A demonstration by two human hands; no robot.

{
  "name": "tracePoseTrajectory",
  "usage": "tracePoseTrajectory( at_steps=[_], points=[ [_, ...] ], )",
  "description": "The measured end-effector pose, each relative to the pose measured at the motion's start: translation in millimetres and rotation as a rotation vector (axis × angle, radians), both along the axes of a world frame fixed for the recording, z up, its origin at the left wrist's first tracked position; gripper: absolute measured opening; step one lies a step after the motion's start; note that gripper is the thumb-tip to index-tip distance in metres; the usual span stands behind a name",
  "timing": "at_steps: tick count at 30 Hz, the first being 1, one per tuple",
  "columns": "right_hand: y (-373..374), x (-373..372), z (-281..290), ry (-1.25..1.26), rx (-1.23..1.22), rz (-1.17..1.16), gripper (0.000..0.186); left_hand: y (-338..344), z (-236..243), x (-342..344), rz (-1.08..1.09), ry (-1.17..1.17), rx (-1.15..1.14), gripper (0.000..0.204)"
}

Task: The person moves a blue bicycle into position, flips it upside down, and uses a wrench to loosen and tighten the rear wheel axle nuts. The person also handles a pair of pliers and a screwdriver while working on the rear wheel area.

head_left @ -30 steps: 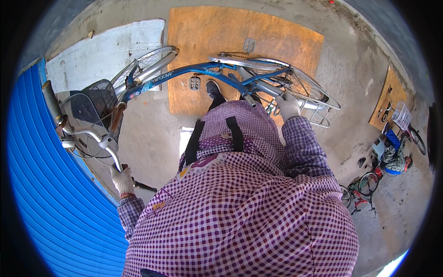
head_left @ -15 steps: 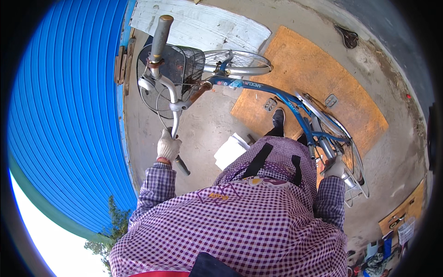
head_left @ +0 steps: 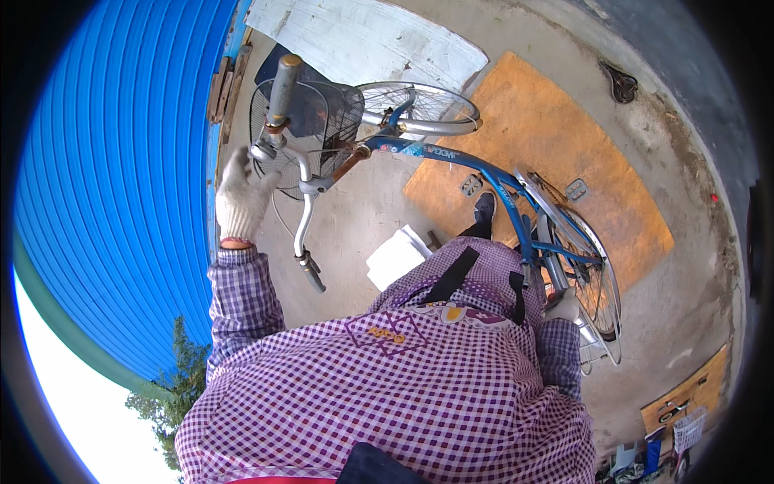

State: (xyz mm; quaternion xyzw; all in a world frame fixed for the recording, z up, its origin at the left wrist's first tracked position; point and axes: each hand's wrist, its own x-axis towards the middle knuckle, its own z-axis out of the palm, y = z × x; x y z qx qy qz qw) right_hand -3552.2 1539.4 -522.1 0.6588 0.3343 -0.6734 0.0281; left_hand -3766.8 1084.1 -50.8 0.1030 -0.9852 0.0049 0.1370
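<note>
A blue-framed metal bicycle (head_left: 455,156) stands over the concrete floor (head_left: 347,230), its curved silver handlebar (head_left: 305,214) and dark wire-mesh basket (head_left: 345,110) leftmost, spoked rear wheel (head_left: 597,282) rightmost.

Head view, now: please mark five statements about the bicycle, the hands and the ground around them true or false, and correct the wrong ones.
1. The gloved right hand is at the rear half of the bicycle. True.

2. The bicycle's frame is red. False: it is blue.

3. A dark saddle lies on the ground, apart from the bicycle. True.

4. The left hand is wrapped around the lower handlebar grip. False: the gloved left hand is off that grip, up near the other end of the handlebars.

5. An orange-brown board lies on the ground near the bicycle. True.
</note>
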Motion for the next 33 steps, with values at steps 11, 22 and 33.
tracePoseTrajectory(
  at_steps=[11,22,33],
  points=[
    [-15.0,-4.4,-6.0,0.123,-0.020,0.094,0.051,6.6,7.7,-44.0,-0.085,0.064,-0.354,0.049],
    [-11.0,2.0,-9.9,0.133,-0.057,0.081,0.040,24.8,19.4,-53.3,-0.002,-0.035,0.404,0.037],
    [-8.1,-1.5,-12.3,0.139,0.006,0.130,0.043,8.6,12.4,-47.2,0.013,0.166,0.316,0.047]
  ],
)
